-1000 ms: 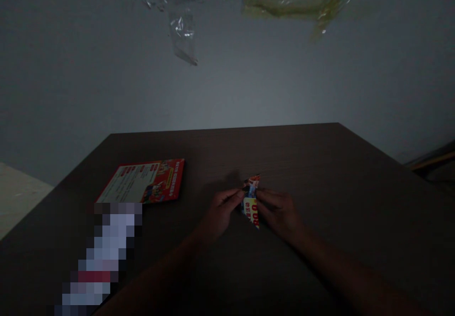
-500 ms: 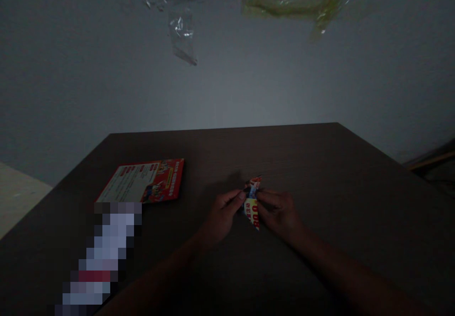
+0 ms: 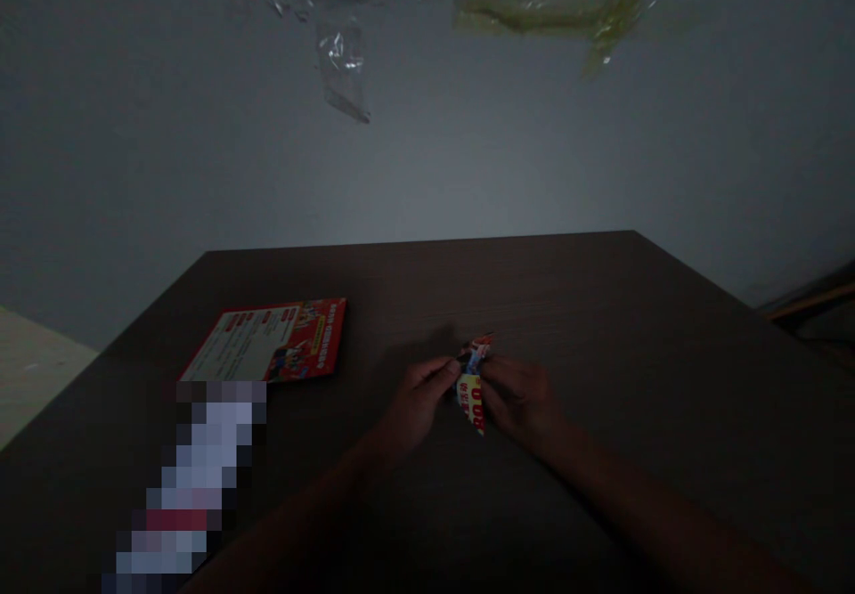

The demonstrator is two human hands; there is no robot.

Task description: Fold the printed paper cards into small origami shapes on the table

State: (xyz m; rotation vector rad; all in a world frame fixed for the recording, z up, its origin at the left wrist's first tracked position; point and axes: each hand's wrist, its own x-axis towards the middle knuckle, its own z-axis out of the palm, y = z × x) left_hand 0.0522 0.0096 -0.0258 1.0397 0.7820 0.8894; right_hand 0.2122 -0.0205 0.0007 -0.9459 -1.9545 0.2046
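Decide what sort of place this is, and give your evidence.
Probably a plain room indoors, perhaps a home or simple workroom: a dark wood-look table stands by a bare grey wall bearing yellowish tape, with pale floor at left.

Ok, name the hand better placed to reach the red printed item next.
Probably left: the left hand is nearer the red printed item, though it and the right hand hold printed paper.

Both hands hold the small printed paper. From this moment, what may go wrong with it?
The printed paper might crease or tear, since the left hand and right hand pinch it from opposite sides. The light is dim and the fingers hide part of it, so an edge could be misjudged.
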